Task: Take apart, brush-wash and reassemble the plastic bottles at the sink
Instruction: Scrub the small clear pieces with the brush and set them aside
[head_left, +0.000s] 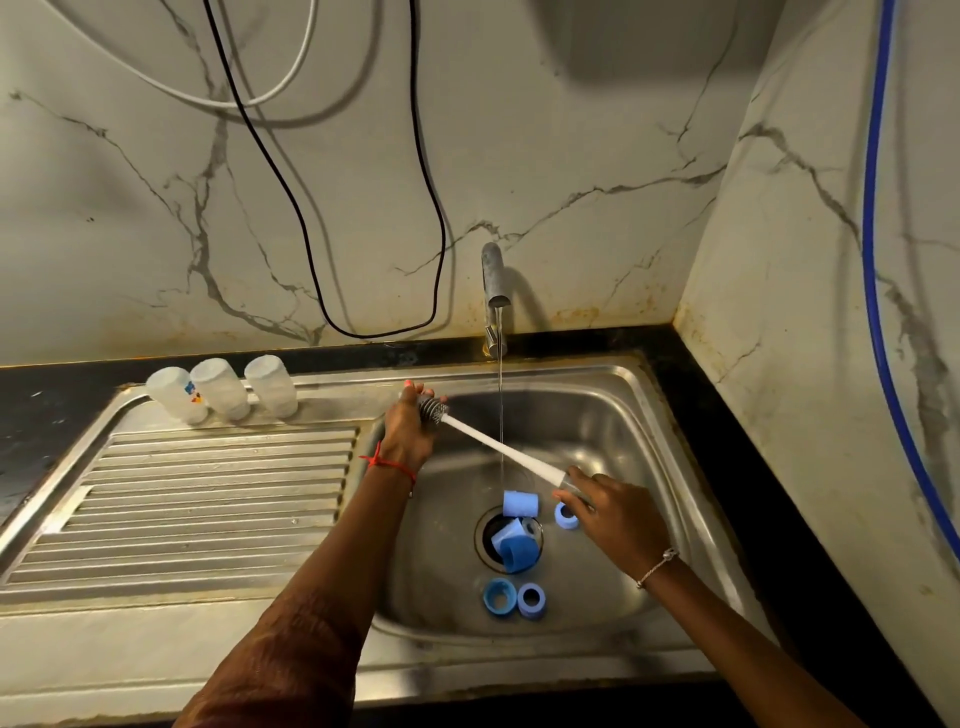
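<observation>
— Blue caps (519, 543) crowd the drain (481, 540) of the sink (628, 421); bottles (221, 389) stand along its far-left edge.
— The left grip (410, 423) wraps the brush (498, 448) bristles, the right grip (618, 512) pinches its handle; running water (501, 405) may wash caps down.

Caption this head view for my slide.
Left hand and right hand hold the brush under the running tap; blue caps lie in the sink, three bottles stand alongside.
</observation>
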